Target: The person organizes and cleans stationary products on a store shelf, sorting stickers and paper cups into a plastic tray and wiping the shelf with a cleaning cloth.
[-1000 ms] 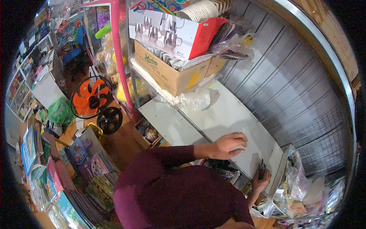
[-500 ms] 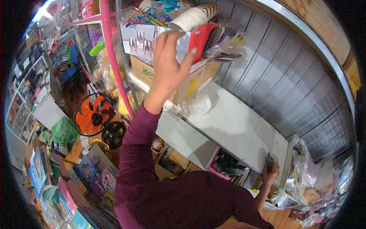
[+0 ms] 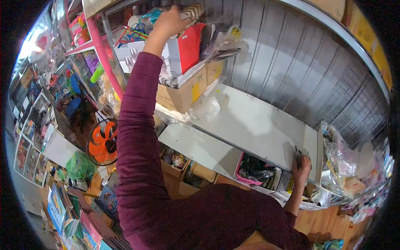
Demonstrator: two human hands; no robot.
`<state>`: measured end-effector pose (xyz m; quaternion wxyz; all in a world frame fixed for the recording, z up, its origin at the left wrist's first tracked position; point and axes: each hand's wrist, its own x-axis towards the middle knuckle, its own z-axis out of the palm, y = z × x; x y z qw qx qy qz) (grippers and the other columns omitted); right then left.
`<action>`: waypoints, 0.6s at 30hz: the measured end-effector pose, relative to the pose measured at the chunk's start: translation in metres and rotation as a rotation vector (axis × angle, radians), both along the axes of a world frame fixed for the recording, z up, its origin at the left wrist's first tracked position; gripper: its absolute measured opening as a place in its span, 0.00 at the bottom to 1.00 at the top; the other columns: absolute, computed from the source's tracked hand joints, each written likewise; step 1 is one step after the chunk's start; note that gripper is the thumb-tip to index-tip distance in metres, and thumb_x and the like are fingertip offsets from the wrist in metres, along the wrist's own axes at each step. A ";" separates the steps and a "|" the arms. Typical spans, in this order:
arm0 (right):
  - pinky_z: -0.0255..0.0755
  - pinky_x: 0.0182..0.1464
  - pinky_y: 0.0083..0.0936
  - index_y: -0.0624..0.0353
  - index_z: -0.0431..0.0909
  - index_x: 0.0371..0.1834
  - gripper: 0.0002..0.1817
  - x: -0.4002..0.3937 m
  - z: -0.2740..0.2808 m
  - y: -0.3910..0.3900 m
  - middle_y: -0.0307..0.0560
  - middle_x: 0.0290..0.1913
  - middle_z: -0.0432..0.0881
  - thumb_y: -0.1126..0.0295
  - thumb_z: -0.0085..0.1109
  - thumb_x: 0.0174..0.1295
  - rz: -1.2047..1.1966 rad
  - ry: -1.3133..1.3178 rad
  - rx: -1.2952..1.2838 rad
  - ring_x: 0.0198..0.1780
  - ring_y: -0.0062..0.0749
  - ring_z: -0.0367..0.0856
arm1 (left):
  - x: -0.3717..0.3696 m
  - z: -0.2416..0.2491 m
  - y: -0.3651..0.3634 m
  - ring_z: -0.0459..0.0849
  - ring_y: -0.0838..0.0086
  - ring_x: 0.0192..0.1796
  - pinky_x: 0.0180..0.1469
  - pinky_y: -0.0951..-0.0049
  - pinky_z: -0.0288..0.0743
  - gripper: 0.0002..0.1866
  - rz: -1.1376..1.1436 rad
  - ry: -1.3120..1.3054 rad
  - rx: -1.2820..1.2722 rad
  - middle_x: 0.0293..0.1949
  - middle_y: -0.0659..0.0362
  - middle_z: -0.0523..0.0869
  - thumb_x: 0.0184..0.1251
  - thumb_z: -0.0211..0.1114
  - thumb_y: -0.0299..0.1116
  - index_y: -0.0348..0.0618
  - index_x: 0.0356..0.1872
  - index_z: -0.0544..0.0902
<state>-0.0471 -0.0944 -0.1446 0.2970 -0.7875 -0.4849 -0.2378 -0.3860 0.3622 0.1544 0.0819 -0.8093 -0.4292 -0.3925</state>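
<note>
My left hand (image 3: pixel 170 23) is raised at the top of the view, its fingers curled round a stack of striped paper cups (image 3: pixel 193 11). Most of the stack is hidden behind the hand. Below it stands a white box with a red end (image 3: pixel 191 46), on top of a brown cardboard box (image 3: pixel 179 93). At the right end of the white shelf (image 3: pixel 254 125), my right hand (image 3: pixel 304 168) is closed on a small dark object (image 3: pixel 297 154) whose kind I cannot make out.
A crumpled clear plastic bag (image 3: pixel 207 109) lies beside the cardboard box. Under the shelf sits a pink basket (image 3: pixel 246 177). Plastic-wrapped goods (image 3: pixel 339 154) crowd the right side. An orange fan (image 3: pixel 102 142) and stacked books (image 3: pixel 58 208) stand at the left, near a pink post (image 3: pixel 104 62).
My left hand has moved up from in front of the white box to the paper cups and closed round them. My right hand remains at the shelf's right end. The view has shifted.
</note>
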 end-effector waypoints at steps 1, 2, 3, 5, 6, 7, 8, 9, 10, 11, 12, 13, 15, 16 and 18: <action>0.65 0.43 0.41 0.64 0.72 0.37 0.14 -0.001 0.002 0.000 0.55 0.35 0.73 0.75 0.56 0.43 0.001 0.008 -0.004 0.40 0.54 0.70 | 0.003 0.001 0.002 0.75 0.49 0.52 0.53 0.60 0.69 0.38 -0.010 0.008 0.005 0.49 0.39 0.75 0.46 0.63 0.58 0.34 0.50 0.71; 0.65 0.43 0.41 0.64 0.72 0.37 0.14 -0.004 0.004 0.000 0.55 0.35 0.73 0.75 0.56 0.43 -0.008 0.016 0.004 0.40 0.54 0.70 | 0.006 0.000 0.005 0.75 0.51 0.52 0.53 0.61 0.69 0.40 0.049 0.032 -0.007 0.49 0.39 0.75 0.45 0.62 0.60 0.34 0.51 0.71; 0.65 0.44 0.42 0.64 0.72 0.37 0.15 -0.007 0.007 0.000 0.56 0.36 0.73 0.74 0.56 0.43 0.012 0.022 0.025 0.41 0.54 0.70 | 0.007 -0.002 0.011 0.76 0.54 0.52 0.54 0.62 0.69 0.42 0.108 0.053 -0.016 0.49 0.39 0.76 0.43 0.62 0.63 0.34 0.52 0.70; 0.65 0.44 0.42 0.64 0.72 0.37 0.15 -0.007 0.007 0.000 0.56 0.37 0.73 0.74 0.57 0.43 0.024 0.035 0.051 0.42 0.54 0.70 | 0.007 -0.008 0.043 0.77 0.53 0.51 0.53 0.63 0.70 0.45 0.026 0.055 0.074 0.48 0.40 0.76 0.42 0.61 0.65 0.35 0.52 0.70; 0.65 0.45 0.42 0.64 0.72 0.38 0.16 -0.005 0.005 -0.001 0.56 0.38 0.73 0.73 0.57 0.43 0.018 0.033 0.046 0.42 0.54 0.70 | 0.007 -0.008 0.037 0.77 0.53 0.51 0.53 0.63 0.70 0.45 0.052 0.060 0.048 0.48 0.40 0.76 0.42 0.61 0.66 0.35 0.53 0.70; 0.65 0.46 0.42 0.64 0.73 0.39 0.16 -0.003 0.003 -0.002 0.57 0.38 0.73 0.73 0.58 0.43 0.013 0.031 0.040 0.43 0.54 0.70 | 0.007 -0.008 0.027 0.77 0.52 0.51 0.52 0.63 0.70 0.45 0.079 0.064 0.022 0.48 0.40 0.77 0.42 0.60 0.66 0.36 0.53 0.70; 0.65 0.46 0.42 0.64 0.73 0.39 0.16 -0.002 0.002 -0.004 0.57 0.38 0.73 0.73 0.58 0.43 0.007 0.037 0.040 0.43 0.54 0.70 | 0.007 -0.006 0.016 0.77 0.52 0.50 0.50 0.61 0.71 0.42 0.064 0.062 0.029 0.47 0.39 0.77 0.44 0.60 0.65 0.35 0.50 0.71; 0.65 0.46 0.42 0.65 0.73 0.39 0.17 -0.003 0.002 -0.005 0.57 0.39 0.73 0.73 0.57 0.43 -0.006 0.027 0.032 0.43 0.55 0.70 | 0.007 -0.006 0.005 0.77 0.52 0.50 0.50 0.61 0.71 0.42 0.059 0.069 0.028 0.47 0.39 0.77 0.44 0.60 0.65 0.35 0.50 0.71; 0.65 0.47 0.42 0.65 0.73 0.40 0.17 -0.003 0.001 -0.005 0.57 0.39 0.73 0.73 0.57 0.43 -0.018 0.016 0.029 0.44 0.55 0.70 | 0.007 -0.003 -0.007 0.78 0.52 0.48 0.48 0.60 0.72 0.40 0.085 0.064 0.070 0.45 0.39 0.78 0.45 0.60 0.63 0.35 0.48 0.72; 0.65 0.47 0.42 0.65 0.73 0.40 0.17 -0.002 0.000 -0.005 0.57 0.39 0.73 0.73 0.57 0.43 -0.022 0.023 0.032 0.44 0.55 0.70 | 0.008 -0.004 -0.016 0.79 0.51 0.47 0.46 0.59 0.73 0.38 0.110 0.059 0.111 0.44 0.39 0.78 0.47 0.60 0.62 0.34 0.46 0.72; 0.65 0.47 0.41 0.64 0.73 0.41 0.17 -0.001 0.000 -0.005 0.57 0.40 0.73 0.74 0.57 0.43 -0.036 0.049 0.005 0.44 0.55 0.70 | 0.008 -0.007 -0.019 0.79 0.51 0.42 0.41 0.59 0.74 0.33 0.081 0.040 0.329 0.39 0.41 0.79 0.47 0.62 0.57 0.35 0.44 0.72; 0.65 0.48 0.41 0.64 0.73 0.41 0.18 0.000 0.000 -0.005 0.58 0.40 0.73 0.74 0.56 0.44 -0.051 0.074 -0.021 0.44 0.56 0.69 | 0.009 -0.006 -0.026 0.79 0.51 0.42 0.41 0.59 0.74 0.33 0.076 0.045 0.334 0.39 0.41 0.79 0.47 0.62 0.57 0.35 0.44 0.72; 0.65 0.48 0.41 0.63 0.73 0.42 0.19 -0.001 0.001 -0.006 0.55 0.41 0.74 0.73 0.58 0.43 -0.052 0.087 -0.036 0.45 0.53 0.70 | 0.011 -0.004 -0.042 0.78 0.51 0.42 0.40 0.59 0.74 0.35 0.066 0.111 0.598 0.37 0.43 0.78 0.47 0.64 0.55 0.36 0.48 0.70; 0.65 0.48 0.40 0.62 0.73 0.42 0.20 0.000 0.002 -0.006 0.52 0.42 0.74 0.73 0.59 0.42 -0.050 0.089 -0.048 0.46 0.51 0.70 | 0.013 -0.004 -0.047 0.77 0.54 0.40 0.39 0.61 0.74 0.34 -0.003 0.087 0.737 0.35 0.47 0.76 0.45 0.68 0.53 0.38 0.48 0.71; 0.65 0.48 0.41 0.62 0.73 0.42 0.20 0.001 0.000 -0.007 0.52 0.42 0.74 0.73 0.59 0.41 -0.049 0.071 -0.027 0.45 0.51 0.70 | 0.015 -0.005 -0.061 0.77 0.55 0.40 0.39 0.62 0.73 0.34 -0.041 0.114 0.802 0.36 0.48 0.76 0.43 0.69 0.52 0.38 0.48 0.71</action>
